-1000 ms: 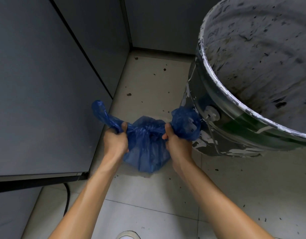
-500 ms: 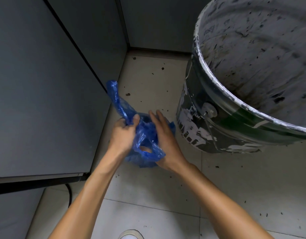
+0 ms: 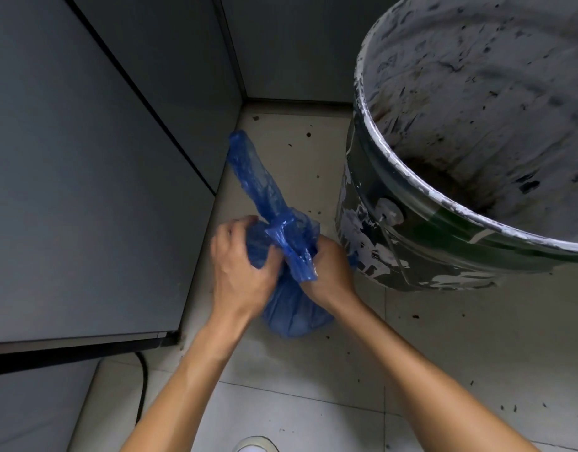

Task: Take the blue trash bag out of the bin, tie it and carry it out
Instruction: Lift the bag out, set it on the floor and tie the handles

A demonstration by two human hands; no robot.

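The blue trash bag (image 3: 294,316) sits on the tiled floor, just left of the bin (image 3: 372,223), a large paint-stained bucket. The bag's two top flaps cross over each other: one long flap sticks up and away to the left, the other hangs short toward me. My left hand (image 3: 238,272) presses on the bag's neck from the left, fingers curled into the plastic. My right hand (image 3: 330,272) grips the neck from the right, partly hidden under the crossed flaps.
A grey cabinet (image 3: 85,190) fills the left side, and its wall meets a back panel in the corner. A black cable (image 3: 141,386) runs down beside the cabinet's base. The toe of a white shoe (image 3: 255,446) shows at the bottom edge. The floor tiles carry dark specks.
The two flaps were pulled apart sideways a second ago. My hands have come together and crossed them over the bag's neck; the long flap now points up and left.
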